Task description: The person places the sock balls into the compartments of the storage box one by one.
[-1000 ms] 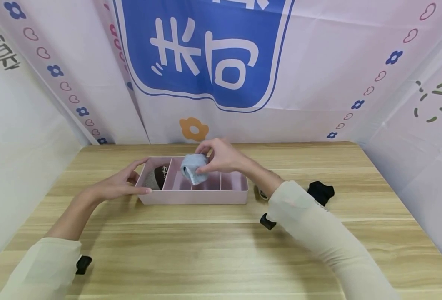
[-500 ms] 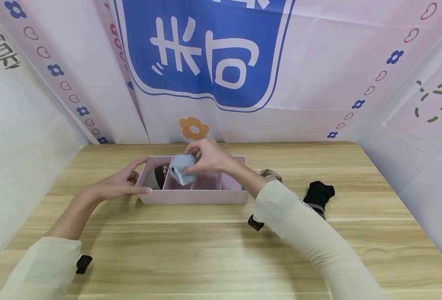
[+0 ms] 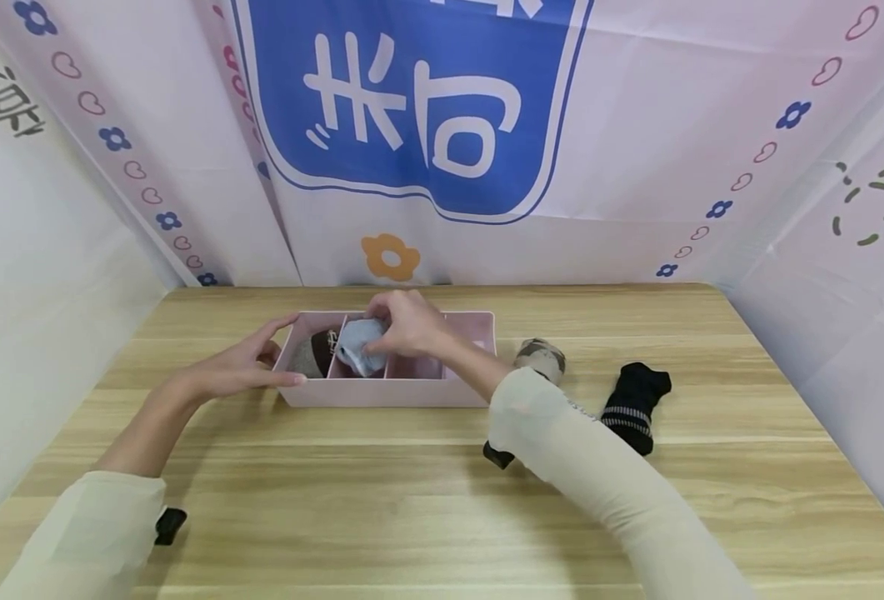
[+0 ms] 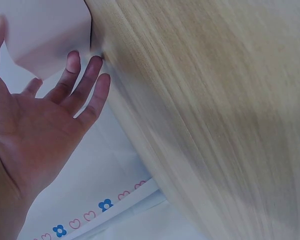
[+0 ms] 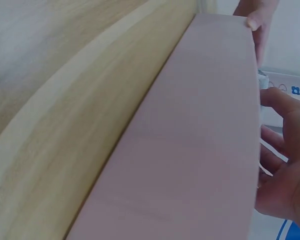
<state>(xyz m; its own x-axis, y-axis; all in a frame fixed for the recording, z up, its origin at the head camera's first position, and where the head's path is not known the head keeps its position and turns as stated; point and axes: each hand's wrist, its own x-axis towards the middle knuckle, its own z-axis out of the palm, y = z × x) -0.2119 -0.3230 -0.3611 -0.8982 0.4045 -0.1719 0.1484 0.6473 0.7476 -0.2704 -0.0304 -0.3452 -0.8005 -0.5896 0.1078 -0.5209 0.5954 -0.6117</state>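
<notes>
A pink divided box (image 3: 389, 394) stands near the table's back edge. My left hand (image 3: 242, 367) holds its left end, thumb at the front corner and index finger at the back one; in the left wrist view the other fingers of the left hand (image 4: 40, 125) hang loose beside the wall. With thumb and fingers my right hand (image 3: 413, 327) grips a folded light-blue sock (image 3: 357, 348), down inside the second compartment from the left. A grey and dark-brown sock (image 3: 308, 358) fills the leftmost compartment. The right wrist view has the box wall (image 5: 190, 125) hiding most of the blue sock.
Right of the box lies a beige-and-brown patterned sock (image 3: 541, 360), partly behind the right forearm. Farther right is a black sock (image 3: 631, 408) with grey stripes. A printed cloth (image 3: 599, 242) hangs behind the wooden table (image 3: 382, 508).
My right hand has carried the light-blue sock left and lowered it into the second compartment. The left hand has stayed on the box, and the patterned sock has come into fuller view.
</notes>
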